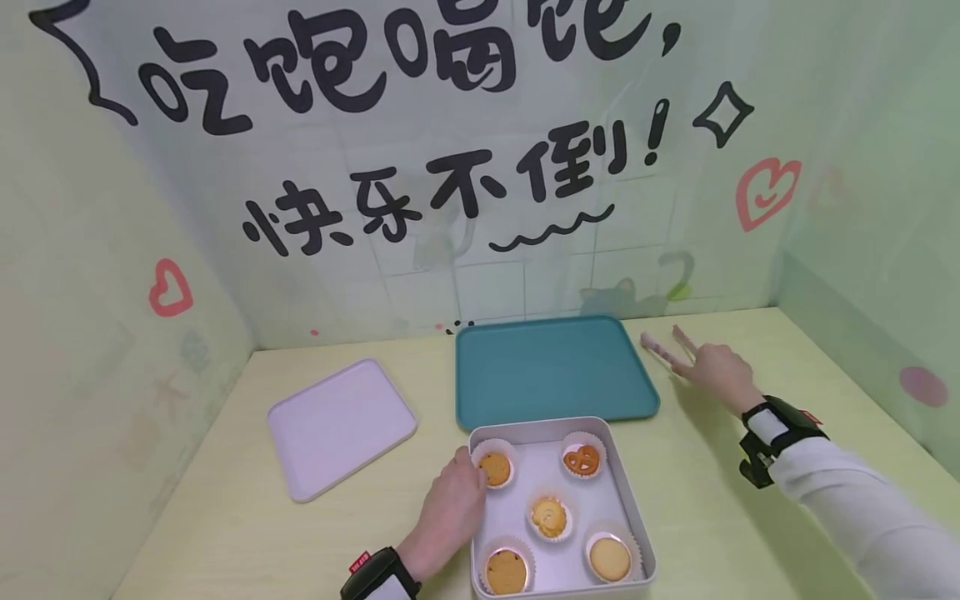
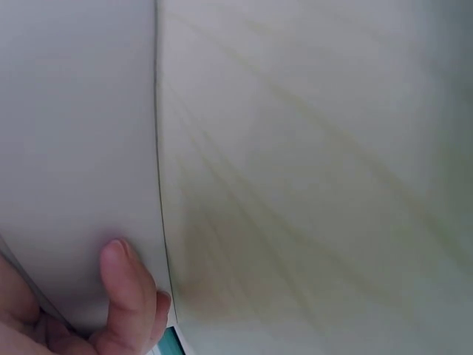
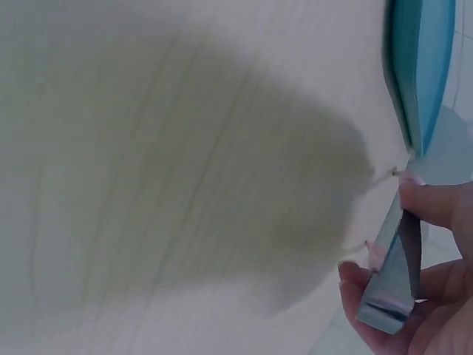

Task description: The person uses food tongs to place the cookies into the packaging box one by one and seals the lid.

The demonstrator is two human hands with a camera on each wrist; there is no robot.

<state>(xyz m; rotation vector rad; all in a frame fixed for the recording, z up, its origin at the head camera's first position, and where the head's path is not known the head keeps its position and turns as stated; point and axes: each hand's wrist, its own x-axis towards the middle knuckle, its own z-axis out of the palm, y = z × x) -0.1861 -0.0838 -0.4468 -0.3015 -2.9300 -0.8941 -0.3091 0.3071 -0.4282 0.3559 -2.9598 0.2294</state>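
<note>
A square, pale lilac box (image 1: 536, 462) stands at the front of the table with several cookies in paper cups. Among them are a pretzel-shaped cookie (image 1: 581, 459) at the back right and a ridged round one (image 1: 549, 517) in the middle. My left hand (image 1: 452, 507) grips the box's left rim near the back-left cookie (image 1: 495, 469); in the left wrist view its fingers (image 2: 127, 288) lie against the side wall. Out to the right, my right hand (image 1: 722, 375) holds a pair of tongs (image 1: 662, 349), arms spread apart and nothing between the tips.
Behind the box lies a teal tray (image 1: 551, 367). A lilac tray (image 1: 341, 429) sits at an angle on the left. Printed wall panels (image 1: 487, 283) with black lettering close off the table (image 1: 217, 508) at the back and both sides.
</note>
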